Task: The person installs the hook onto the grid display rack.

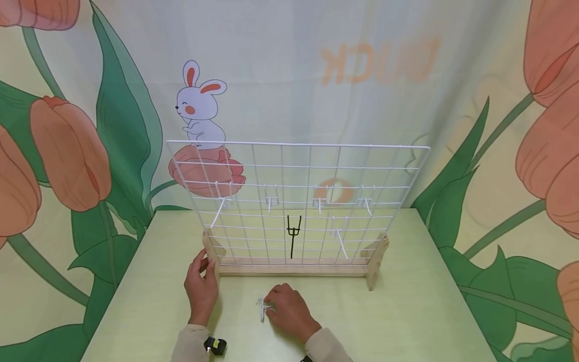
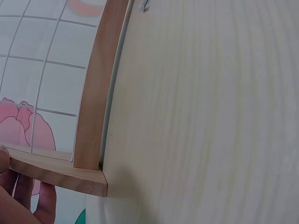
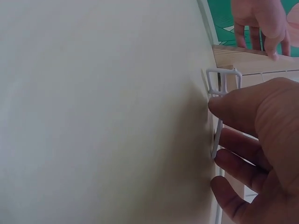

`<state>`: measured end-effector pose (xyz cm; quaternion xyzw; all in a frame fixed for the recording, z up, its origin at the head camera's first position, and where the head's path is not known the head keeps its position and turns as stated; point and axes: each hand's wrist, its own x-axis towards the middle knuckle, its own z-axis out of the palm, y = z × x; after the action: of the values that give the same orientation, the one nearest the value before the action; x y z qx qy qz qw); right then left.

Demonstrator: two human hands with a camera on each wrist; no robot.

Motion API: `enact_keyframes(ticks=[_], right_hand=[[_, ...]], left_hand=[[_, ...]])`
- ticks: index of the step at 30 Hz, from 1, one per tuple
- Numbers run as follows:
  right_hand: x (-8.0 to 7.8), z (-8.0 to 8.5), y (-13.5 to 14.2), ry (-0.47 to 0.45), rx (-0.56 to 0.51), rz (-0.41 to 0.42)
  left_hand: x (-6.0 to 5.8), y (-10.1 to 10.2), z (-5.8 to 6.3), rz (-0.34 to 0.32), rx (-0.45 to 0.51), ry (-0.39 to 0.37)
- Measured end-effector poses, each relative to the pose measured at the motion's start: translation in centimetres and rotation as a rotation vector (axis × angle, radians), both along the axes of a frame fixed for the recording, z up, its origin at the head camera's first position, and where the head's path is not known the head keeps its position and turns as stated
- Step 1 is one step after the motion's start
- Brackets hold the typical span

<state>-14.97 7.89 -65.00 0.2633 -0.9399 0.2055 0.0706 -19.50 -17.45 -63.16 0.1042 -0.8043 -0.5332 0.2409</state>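
My left hand [image 1: 202, 291] pinches the wooden side foot [image 2: 60, 173] at the left end of a display stand, thumb on one face and fingers on the other. This stand holds up a white wire grid panel [image 1: 298, 145]. In front of it, low over the table, my right hand [image 1: 293, 310] pinches a white metal display hook [image 3: 225, 71] between thumb and fingers. The hook's square wire back shows past the thumb in the right wrist view, and its prong runs down beside the fingers.
Several white hooks, one a long-pronged hook [image 1: 340, 240], hang on the grid. A black hook [image 1: 292, 245] hangs near its middle. A wooden crossbar [image 1: 294, 270] joins the stand's feet on the pale table [image 1: 420, 311]. Behind is a printed curtain [image 1: 280, 60] with tulips and a rabbit.
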Motion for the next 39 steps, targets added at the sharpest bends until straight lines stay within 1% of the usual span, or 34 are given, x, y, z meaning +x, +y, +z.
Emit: enact_keyframes(ticks=[6,9,11,13,17,19,21,24,27,29,31,34,39], right_hand=[[0.1,-0.5,0.3,0.08,0.006,0.008],[0.1,-0.4,0.4,0.064,0.008,0.007],[0.1,-0.2,0.6,0.008,-0.01,0.008],[0.1,0.1,0.7,-0.075,-0.054,0.008],[0.2,0.4,0.8,-0.237,-0.21,0.015],[0.3,0.5,0.9,-0.273,-0.292,0.024],[0.5,0.5,0.8,-0.265,-0.361,0.033],[0.7,0.5,0.6,-0.219,-0.44,0.037],[0.9,0.4,0.3,-0.22,-0.511,0.026],[0.9,0.2,0.2,-0.245,-0.556,0.012],[0.9,0.0,0.1,-0.26,-0.587,0.002],[1.1,0.1,0.1,-0.253,-0.618,-0.007],[1.5,0.7,0.3,-0.195,-0.656,0.005]], left_hand=[[0.0,0.0,0.0,0.001,-0.002,0.003],[0.1,0.1,0.0,0.002,-0.002,0.008],[0.1,0.1,0.1,0.001,-0.003,0.009],[0.1,0.1,0.2,-0.003,-0.003,0.007],[0.1,0.0,0.2,-0.002,-0.006,-0.002],[0.1,0.0,0.2,0.001,-0.009,-0.006],[0.2,0.0,0.2,0.003,-0.015,-0.004],[0.2,-0.1,0.1,0.003,-0.02,0.003],[0.1,0.0,0.1,0.003,-0.02,0.004],[0.1,0.0,0.0,0.005,-0.018,0.003],[0.1,0.0,0.0,0.002,-0.009,0.004],[0.0,0.1,0.1,0.001,-0.003,0.006],[0.0,0.1,0.0,0.004,-0.008,-0.003]])
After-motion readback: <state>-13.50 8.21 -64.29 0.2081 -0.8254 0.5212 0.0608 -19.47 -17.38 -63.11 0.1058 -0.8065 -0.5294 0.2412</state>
